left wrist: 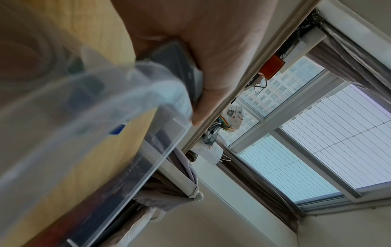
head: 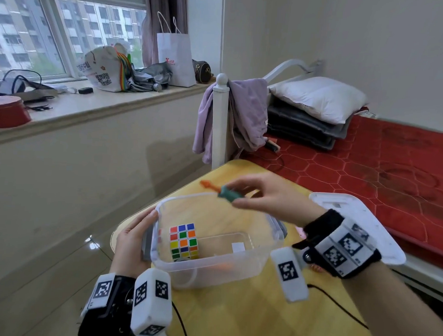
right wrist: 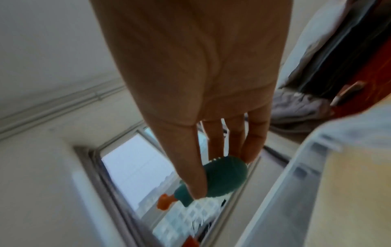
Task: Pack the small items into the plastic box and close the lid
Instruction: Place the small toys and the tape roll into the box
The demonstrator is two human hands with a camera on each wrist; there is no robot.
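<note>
Clear plastic box (head: 212,263) stands open on a yellow table (head: 260,315), its rim uncovered. The white lid (head: 379,223) lies flat at the box's 3 o'clock, partly under the right wrist, overhanging the table edge toward the red mattress (head: 391,168).

Left hand (head: 130,242): at the box's 9 o'clock, curled round the grey latch on that side wall, thumb on top near the rim. The left wrist view confirms the hand (left wrist: 211,50) wrapped on the dark latch and the box (left wrist: 84,117) wall against it.

Right hand (head: 272,197): raised over the box's 12 o'clock rim, pinching a small teal toy with orange tip (head: 222,191) between thumb and fingertips. The toy is off the table and above the box opening's far edge, orange end pointing to 10 o'clock. In the right wrist view the hand (right wrist: 201,83) shows the thumb lying across the teal toy with orange tip (right wrist: 220,178), the other fingers straight behind it.

Contents: a colour cube (head: 184,242) sits inside on the box floor toward the 9 o'clock wall, upright. A small orange piece (head: 224,266) lies near the 6 o'clock wall; whether it is inside or behind the wall cannot be told. A white label (head: 238,247) shows on the 3 o'clock side of the box floor.
</note>
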